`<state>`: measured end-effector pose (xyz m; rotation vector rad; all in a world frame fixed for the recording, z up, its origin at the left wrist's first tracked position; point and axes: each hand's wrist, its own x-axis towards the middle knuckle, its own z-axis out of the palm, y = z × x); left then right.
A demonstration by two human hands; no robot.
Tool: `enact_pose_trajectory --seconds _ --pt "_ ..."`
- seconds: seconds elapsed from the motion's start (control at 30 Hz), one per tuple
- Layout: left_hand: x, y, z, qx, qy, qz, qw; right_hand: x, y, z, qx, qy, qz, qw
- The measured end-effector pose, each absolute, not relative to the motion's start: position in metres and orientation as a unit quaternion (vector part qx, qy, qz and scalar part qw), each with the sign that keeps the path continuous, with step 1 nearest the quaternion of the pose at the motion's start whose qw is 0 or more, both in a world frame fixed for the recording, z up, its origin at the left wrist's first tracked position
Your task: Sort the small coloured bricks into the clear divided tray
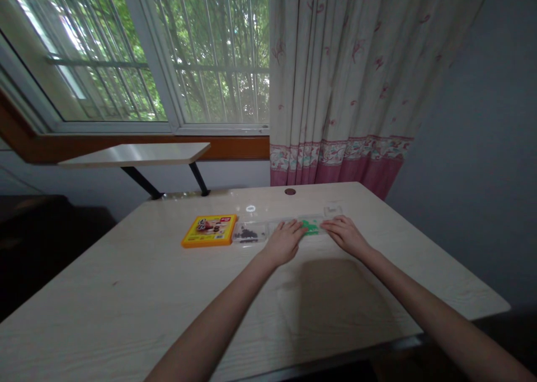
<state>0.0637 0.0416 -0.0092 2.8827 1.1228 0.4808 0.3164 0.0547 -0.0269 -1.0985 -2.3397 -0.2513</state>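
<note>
A long clear plastic tray (268, 228) lies across the far middle of the table, with dark small pieces (245, 234) in its left section and green pieces (311, 225) toward the right. My left hand (285, 240) rests palm down on the tray's middle, fingers stretched toward the green pieces. On the tray's right end lies my right hand (346, 234), fingers flat and pointing left. Neither hand grips anything. A yellow and orange box (210, 230) sits just left of the tray.
The pale wooden table (138, 292) has a round cable hole (290, 191) near its far edge. A small clear lid (333, 209) lies behind the tray. A window, a narrow shelf (134, 154) and a flowered curtain (344, 80) stand beyond.
</note>
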Motion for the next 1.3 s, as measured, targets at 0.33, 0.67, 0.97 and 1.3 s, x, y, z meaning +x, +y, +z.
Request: enact_pose_trajectory --seconds 0.33,0.67,0.97,1.3 --pt "0.066 0.035 -0.004 0.914 0.384 0.127 -0.041 0.313 0.056 -0.027 -0.417 -0.874 -0.098 0.228" --pt "0.073 0.041 0.011 0.912 0.388 0.126 -0.054 0.329 0.079 -0.002 -0.478 -0.833 -0.105 0.257" --pt "0.107 0.064 0.019 0.902 0.399 0.162 0.016 0.371 0.125 0.004 -0.571 -0.787 -0.047 0.228" --pt "0.152 0.059 0.006 0.883 0.424 0.196 0.046 0.378 0.085 -0.005 -0.489 -0.838 -0.105 0.218"
